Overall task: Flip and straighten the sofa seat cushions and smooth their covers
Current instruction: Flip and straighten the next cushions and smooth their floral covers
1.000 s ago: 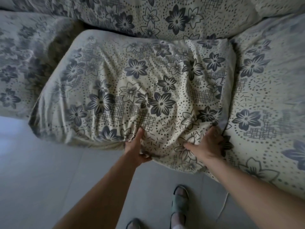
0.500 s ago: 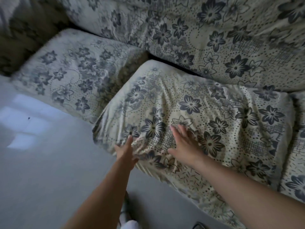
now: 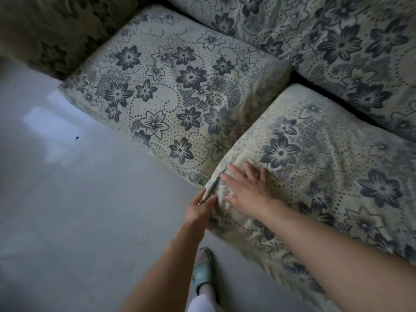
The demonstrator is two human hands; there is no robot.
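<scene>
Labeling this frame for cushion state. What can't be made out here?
Head view only:
- Near cushion: right end cut off by the frame edge; underside hidden.
- Left hand: fingertips hidden behind the cover corner it pinches.
- Right hand: motion-blurred; palm contact unclear.
- Far cushion: back left corner lost in armrest shadow.
- Shoe: partly hidden by left forearm.

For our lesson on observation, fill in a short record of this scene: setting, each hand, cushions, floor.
setting: floral sofa, seen from above
left hand: pinches the corner of the near cushion
right hand: flat on that cushion's cover, fingers spread
far cushion: lies beside it, untouched
backrest: behind both cushions
floor: grey, a shoe on it
</scene>
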